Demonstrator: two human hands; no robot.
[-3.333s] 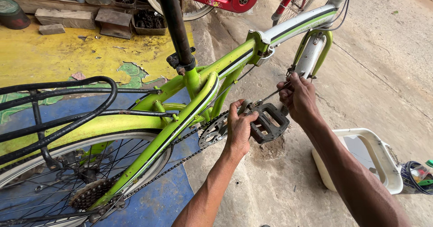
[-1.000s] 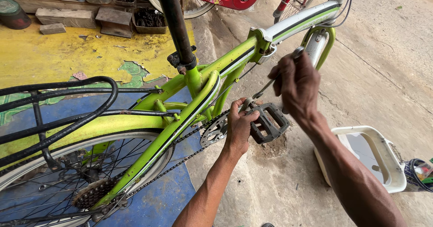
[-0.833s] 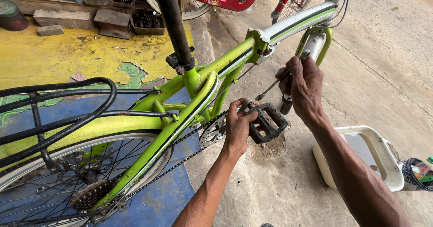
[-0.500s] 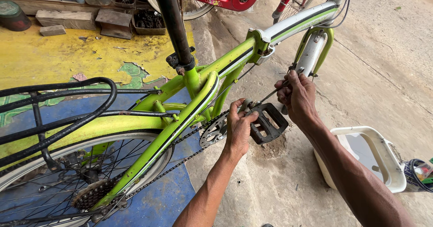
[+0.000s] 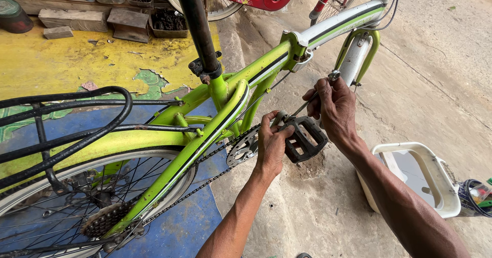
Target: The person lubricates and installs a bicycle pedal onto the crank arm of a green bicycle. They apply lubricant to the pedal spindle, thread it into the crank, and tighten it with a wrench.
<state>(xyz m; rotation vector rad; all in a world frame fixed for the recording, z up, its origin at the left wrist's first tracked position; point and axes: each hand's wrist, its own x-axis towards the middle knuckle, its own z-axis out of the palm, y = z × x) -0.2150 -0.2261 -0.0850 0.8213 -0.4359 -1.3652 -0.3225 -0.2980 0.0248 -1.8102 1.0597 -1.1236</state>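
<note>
A white rectangular plastic tub (image 5: 435, 173) stands on the concrete floor (image 5: 435, 94) at lower right, just beside the right forearm; a dark round container with coloured contents (image 5: 475, 196) sits against the tub's far side, cut off by the frame edge. At upper left, a dark green round tin (image 5: 13, 14) and several weathered wooden blocks (image 5: 82, 22) rest along the yellow painted slab (image 5: 66, 63). The green bicycle frame (image 5: 225, 99) crosses the view, with a black rear rack (image 5: 77, 119) over the rear wheel (image 5: 61, 201). The black pedal (image 5: 306, 139) lies between the two hands, at the crank beside the chainring (image 5: 242, 147). The left hand (image 5: 271, 142) is closed on the inner end of the pedal, fingers wrapped around it. The right hand (image 5: 335, 106) is closed around a slim metal wrench (image 5: 313, 96); its lower end appears to meet the pedal axle, though the contact is hidden by the left fingers.
</note>
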